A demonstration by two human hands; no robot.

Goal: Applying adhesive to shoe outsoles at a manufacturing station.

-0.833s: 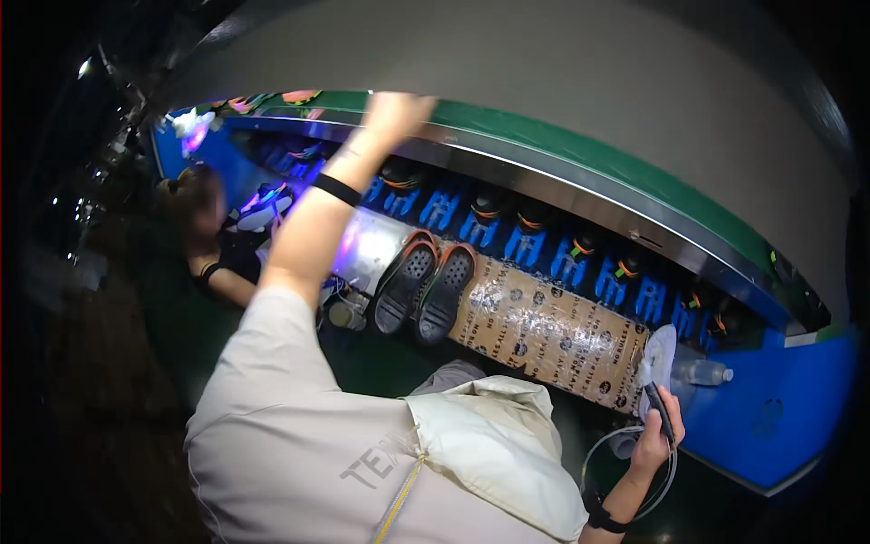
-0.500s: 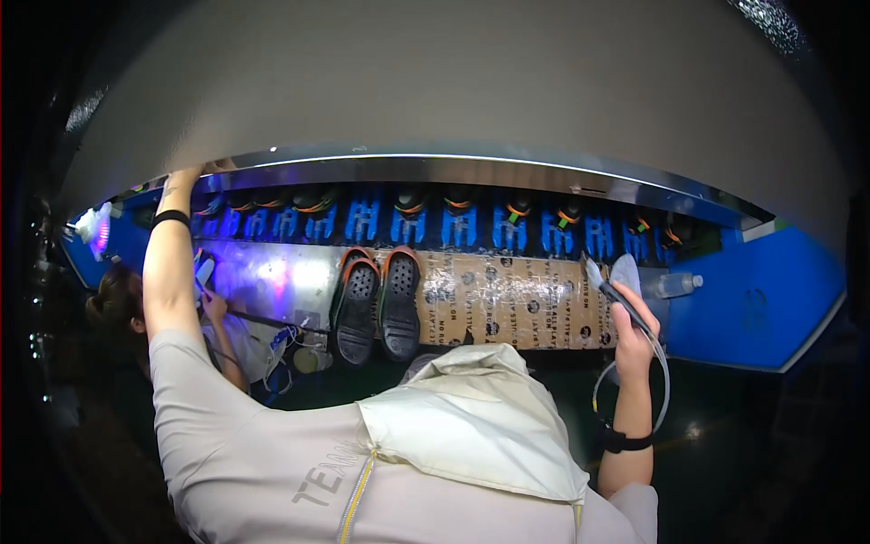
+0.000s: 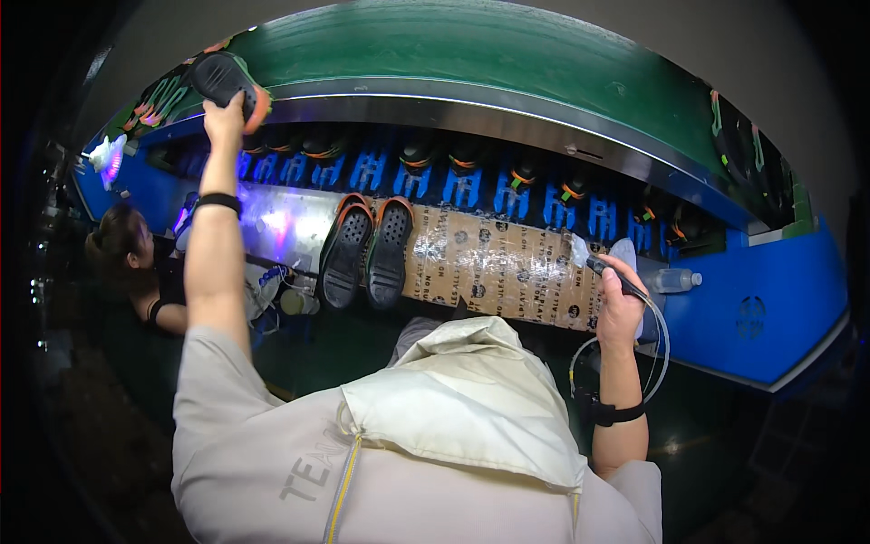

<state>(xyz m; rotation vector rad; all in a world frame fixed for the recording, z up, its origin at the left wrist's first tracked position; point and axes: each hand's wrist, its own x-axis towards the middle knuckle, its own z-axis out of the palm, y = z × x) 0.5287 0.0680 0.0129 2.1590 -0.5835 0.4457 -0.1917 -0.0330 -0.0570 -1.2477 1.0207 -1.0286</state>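
At the upper left my left hand (image 3: pixel 225 118) is closed on a dark clog (image 3: pixel 220 80) with an orange and green rim, raised at the edge of the green belt. My right hand (image 3: pixel 620 304) grips a hose-fed brush (image 3: pixel 602 266) with a black handle and whitish tip, over the right end of the cardboard-covered bench (image 3: pixel 507 263). A thin clear hose loops down from its handle beside my wrist. Two black clogs (image 3: pixel 345 258) with orange rims lie side by side on the bench between my hands, their perforated footbeds facing up.
Beyond the bench, blue racks (image 3: pixel 462 189) hold several dark shoes under a metal ledge (image 3: pixel 435 100). A green belt (image 3: pixel 435 45) runs above, with shoes at both ends. A plastic bottle (image 3: pixel 675 280) lies at right; another person (image 3: pixel 127 249) is at left.
My left hand has come out from beneath the grey cover with a clog in it. The view has shifted, exposing the green belt. My right hand keeps the brush.
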